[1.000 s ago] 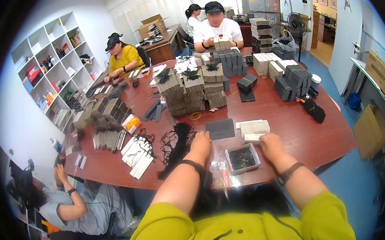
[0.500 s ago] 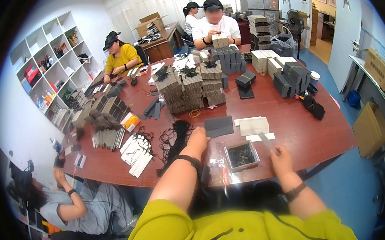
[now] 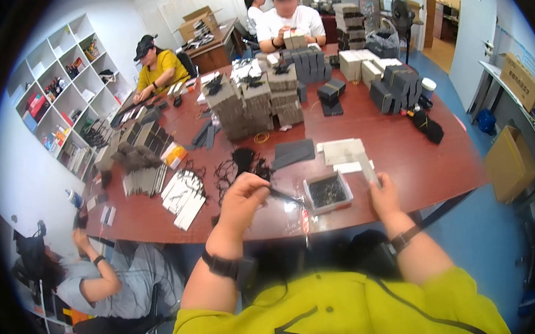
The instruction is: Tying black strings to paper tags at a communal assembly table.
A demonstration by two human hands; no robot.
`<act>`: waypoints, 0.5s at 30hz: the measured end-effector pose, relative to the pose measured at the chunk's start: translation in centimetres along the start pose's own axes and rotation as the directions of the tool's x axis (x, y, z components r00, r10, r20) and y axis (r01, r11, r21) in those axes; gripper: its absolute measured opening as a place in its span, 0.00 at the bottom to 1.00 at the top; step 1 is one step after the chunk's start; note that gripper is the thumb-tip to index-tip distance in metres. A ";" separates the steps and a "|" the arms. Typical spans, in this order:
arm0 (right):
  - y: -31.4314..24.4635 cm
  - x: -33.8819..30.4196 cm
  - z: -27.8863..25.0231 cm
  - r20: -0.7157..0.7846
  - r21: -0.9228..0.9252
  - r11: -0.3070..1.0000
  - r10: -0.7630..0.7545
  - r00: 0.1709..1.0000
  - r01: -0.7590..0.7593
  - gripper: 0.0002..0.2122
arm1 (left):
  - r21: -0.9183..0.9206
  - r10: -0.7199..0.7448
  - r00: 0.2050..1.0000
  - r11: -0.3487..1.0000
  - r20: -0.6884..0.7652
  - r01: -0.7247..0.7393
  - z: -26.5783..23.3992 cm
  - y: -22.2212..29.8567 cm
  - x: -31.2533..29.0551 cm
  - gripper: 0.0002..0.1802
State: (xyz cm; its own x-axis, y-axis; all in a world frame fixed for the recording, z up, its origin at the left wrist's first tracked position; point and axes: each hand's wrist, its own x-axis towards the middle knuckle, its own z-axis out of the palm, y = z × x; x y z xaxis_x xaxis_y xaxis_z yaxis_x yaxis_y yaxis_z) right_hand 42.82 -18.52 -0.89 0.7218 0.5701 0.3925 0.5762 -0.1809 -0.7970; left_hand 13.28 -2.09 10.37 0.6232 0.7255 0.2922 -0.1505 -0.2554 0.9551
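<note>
My left hand point(image 3: 243, 195) is raised over the front of the table, its fingers pinched on a thin black cord point(image 3: 287, 198) that trails to the right, blurred. My right hand point(image 3: 385, 195) grips the lower end of a pale grey card point(image 3: 366, 165), held tilted. A clear tub of small black pieces point(image 3: 327, 190) stands between my hands. Behind it, light grey cards point(image 3: 341, 152) lie beside dark grey cards point(image 3: 294, 153). A tangled heap of black cords point(image 3: 244, 162) lies just beyond my left hand.
White cards with black cords point(image 3: 181, 195) lie at the left. Tall stacks of grey cards point(image 3: 252, 109) fill the table's middle. Dark bundles point(image 3: 392, 90) stand at the right. Co-workers sit around, one person point(image 3: 104, 271) close on my left. A cardboard box point(image 3: 510, 165) stands by the right wall.
My left hand has drawn back toward me from the cord heap and lifted, with a black cord now showing in its fingers. The right hand still holds the grey card.
</note>
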 end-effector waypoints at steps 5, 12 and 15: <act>-0.5 0.3 0.2 0.037 0.039 0.999 -0.001 0.999 -0.001 0.07 | 0.536 -0.063 0.937 0.832 0.344 -0.141 2.6 -4.2 -7.6 0.08; 1.3 -1.8 0.1 0.088 0.240 0.971 -0.042 0.995 0.019 0.06 | 0.586 -0.020 0.946 0.790 0.323 -0.183 5.0 -7.9 -8.9 0.09; -1.7 -5.1 -0.2 0.252 0.415 0.910 -0.085 0.964 -0.028 0.05 | 0.598 -0.009 0.927 0.766 0.376 -0.235 5.2 -8.5 -9.5 0.09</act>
State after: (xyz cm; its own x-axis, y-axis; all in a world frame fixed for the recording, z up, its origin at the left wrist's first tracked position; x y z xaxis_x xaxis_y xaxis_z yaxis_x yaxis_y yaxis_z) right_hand 38.21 -21.24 -1.42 0.5499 0.7671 0.3305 0.3448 0.1519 -0.9263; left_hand 12.66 -10.12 -0.74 0.8673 0.4341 0.2436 0.1969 -0.7486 0.6331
